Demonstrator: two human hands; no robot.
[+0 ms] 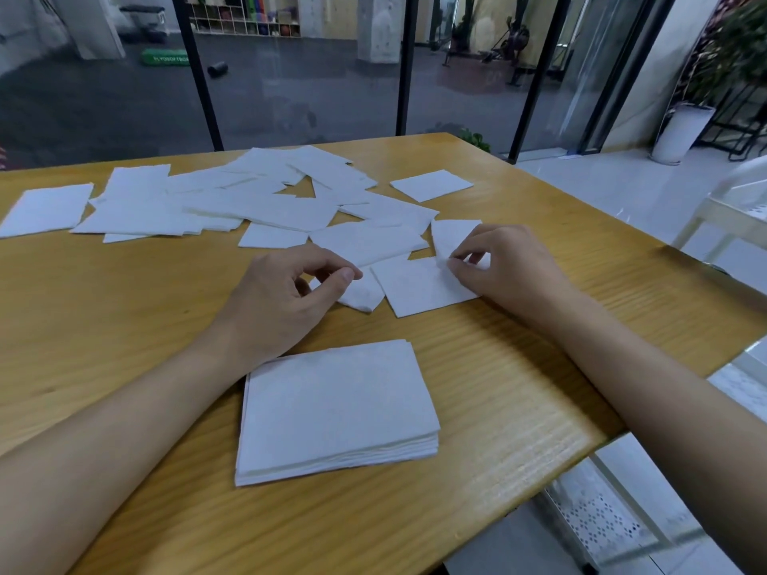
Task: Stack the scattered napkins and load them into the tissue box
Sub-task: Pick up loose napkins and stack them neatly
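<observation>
One neat stack (337,412); loose napkins (216,205) uncountable; left hand (286,296), right hand (502,263) each pinching napkin.

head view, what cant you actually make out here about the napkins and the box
- Tissue box: not in the head view at all.
- Stack: sheet count unreadable; the layers blur together along its edge.
- Scattered napkins: overlapping sheets hide those beneath, so no count.
- Left hand: its fingers cover part of a napkin.
- Right hand: grip blurred.

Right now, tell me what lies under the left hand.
Under the left hand a crumpled napkin pokes out by the thumb, lying on the wooden table. The palm hides the rest of it.
</observation>
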